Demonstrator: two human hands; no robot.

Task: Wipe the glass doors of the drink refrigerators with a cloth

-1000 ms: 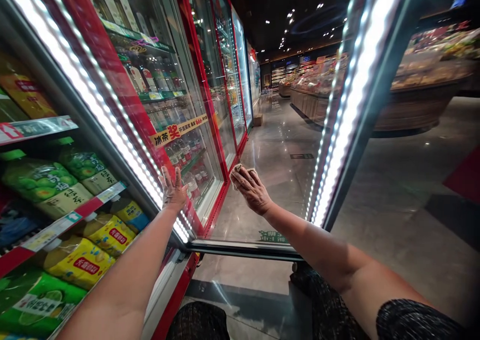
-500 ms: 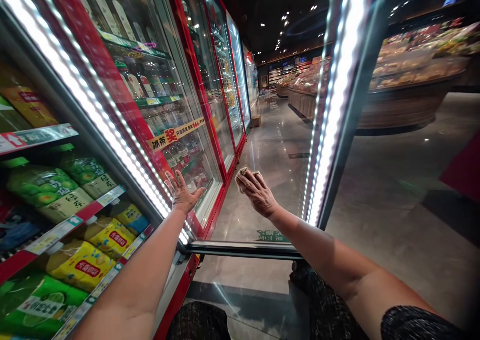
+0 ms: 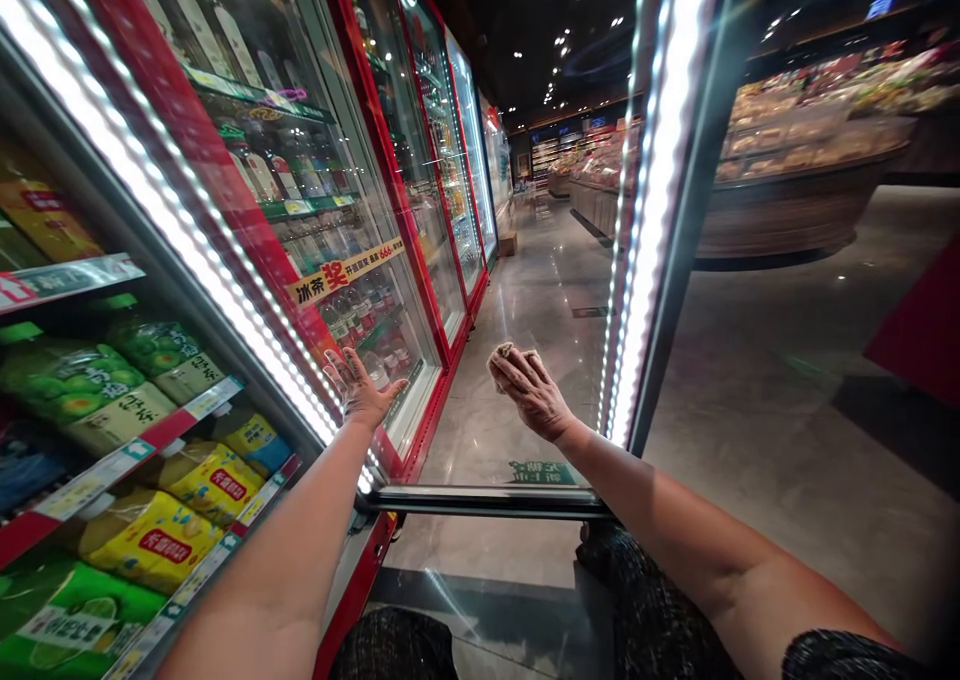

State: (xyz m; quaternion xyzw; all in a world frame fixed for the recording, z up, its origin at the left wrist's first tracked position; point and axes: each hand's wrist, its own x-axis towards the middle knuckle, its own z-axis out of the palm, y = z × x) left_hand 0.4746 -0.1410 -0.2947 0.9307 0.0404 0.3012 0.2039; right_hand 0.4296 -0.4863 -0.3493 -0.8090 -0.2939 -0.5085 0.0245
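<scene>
In front of me stands an open glass cooler door point(image 3: 480, 500), its frame lined with bright LED strips. My left hand point(image 3: 363, 390) is spread flat against the glass near the left strip, fingers apart, holding nothing. My right hand point(image 3: 534, 395) presses a light, crumpled cloth point(image 3: 504, 354) to the pane, right of the left hand. The cloth shows past the fingertips; the rest of it is hidden under the palm.
On my left, cooler shelves point(image 3: 124, 470) hold green and yellow drink bottles. Beyond the glass, red-framed coolers point(image 3: 442, 335) line the aisle. A cardboard box point(image 3: 508, 244) sits on the floor beside them. To the right is a wood-sided produce stand point(image 3: 780, 210).
My right hand has slid with the cloth a little to the right and down on the glass. The left hand stays spread in nearly the same place. The view has shifted slightly.
</scene>
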